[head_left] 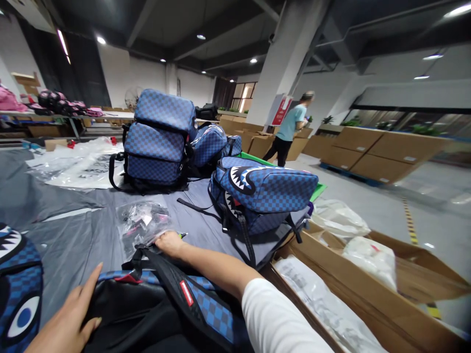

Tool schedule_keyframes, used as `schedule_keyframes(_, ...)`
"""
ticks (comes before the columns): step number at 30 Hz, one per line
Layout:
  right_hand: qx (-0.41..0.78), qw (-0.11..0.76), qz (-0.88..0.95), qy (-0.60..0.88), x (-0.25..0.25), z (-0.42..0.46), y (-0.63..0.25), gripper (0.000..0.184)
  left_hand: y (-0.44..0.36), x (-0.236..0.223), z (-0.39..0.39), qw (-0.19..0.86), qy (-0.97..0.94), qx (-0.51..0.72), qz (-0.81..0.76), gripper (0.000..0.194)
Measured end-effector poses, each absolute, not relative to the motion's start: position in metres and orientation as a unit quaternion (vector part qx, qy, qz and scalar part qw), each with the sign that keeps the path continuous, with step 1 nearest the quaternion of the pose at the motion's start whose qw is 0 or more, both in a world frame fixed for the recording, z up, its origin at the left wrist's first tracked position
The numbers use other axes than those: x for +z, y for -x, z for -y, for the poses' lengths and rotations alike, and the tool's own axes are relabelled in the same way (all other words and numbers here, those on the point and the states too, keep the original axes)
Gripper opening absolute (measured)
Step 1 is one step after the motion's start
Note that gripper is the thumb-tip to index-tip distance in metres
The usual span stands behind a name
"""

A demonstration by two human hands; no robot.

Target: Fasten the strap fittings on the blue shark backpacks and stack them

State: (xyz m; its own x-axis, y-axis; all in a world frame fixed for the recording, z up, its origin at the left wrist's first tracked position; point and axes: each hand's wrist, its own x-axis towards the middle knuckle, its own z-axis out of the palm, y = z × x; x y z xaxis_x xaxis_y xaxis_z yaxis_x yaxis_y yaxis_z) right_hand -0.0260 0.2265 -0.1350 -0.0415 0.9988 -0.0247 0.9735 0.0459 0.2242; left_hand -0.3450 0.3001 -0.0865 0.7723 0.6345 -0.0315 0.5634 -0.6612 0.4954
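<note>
A blue-and-black checkered backpack [217, 306] lies in front of me, its black back panel and straps facing up. My left hand [69, 314] rests against its left edge, thumb and forefinger stretched apart. Beyond the backpack's top, my right hand [171, 243] reaches across to a clear plastic bag [143, 220] holding small dark and pink items. Its fingers are closed at the bag's near corner, and their tips are partly hidden. A small object with a yellow-green tip [183, 236] shows beside that hand, too little of it visible to name.
Checkered bags [158, 137] are stacked farther back, and a shark-mouth backpack [272, 189] lies at the right table edge. Plastic wrapping [81, 162] covers the back left. An open carton [342, 279] stands at right. A person [290, 127] is in the aisle.
</note>
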Motion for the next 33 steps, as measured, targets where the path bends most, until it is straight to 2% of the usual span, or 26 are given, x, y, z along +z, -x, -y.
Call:
schedule_keyframes(6, 0.015, 0.01, -0.709, -0.705, -0.097, -0.204, 0.035, 0.014, 0.343, -0.062, -0.29, 0.249, -0.909, 0.054, -0.33, 0.09)
schedule_keyframes(12, 0.012, -0.169, -0.602, -0.78, -0.036, -0.164, 0.046, 0.023, 0.337, -0.021, -0.265, 0.235, -0.905, -0.008, -0.354, 0.087)
schedule_keyframes(16, -0.018, -0.277, -0.559, -0.781, 0.004, -0.132, 0.05, 0.03, 0.335, -0.009, -0.259, 0.238, -0.898, -0.011, -0.371, 0.083)
schedule_keyframes(19, -0.063, -0.389, -0.535, -0.747, 0.025, -0.111, 0.069, 0.03, 0.337, -0.007, -0.25, 0.23, -0.898, 0.072, -0.367, 0.072)
schedule_keyframes(22, -0.08, -0.466, -0.545, -0.692, 0.037, -0.093, 0.099, 0.022, 0.335, 0.003, -0.228, 0.175, -0.9, 0.254, -0.309, 0.053)
schedule_keyframes(25, -0.025, -0.452, -0.637, -0.623, 0.044, -0.081, 0.126, 0.015, 0.33, 0.016, -0.203, 0.162, -0.889, 0.385, -0.188, 0.038)
schedule_keyframes(28, -0.032, -0.43, -0.71, -0.556, 0.049, -0.07, 0.14, 0.021, 0.329, 0.022, -0.188, 0.109, -0.879, 0.457, -0.08, 0.02)
schedule_keyframes(31, -0.103, -0.46, -0.649, -0.598, 0.054, -0.064, 0.141, 0.021, 0.335, 0.018, -0.185, -0.007, -0.861, 0.507, -0.041, 0.022)
schedule_keyframes(33, -0.2, -0.485, -0.575, -0.629, 0.056, -0.063, 0.141, 0.022, 0.341, 0.016, -0.185, -0.061, -0.853, 0.517, -0.026, 0.023)
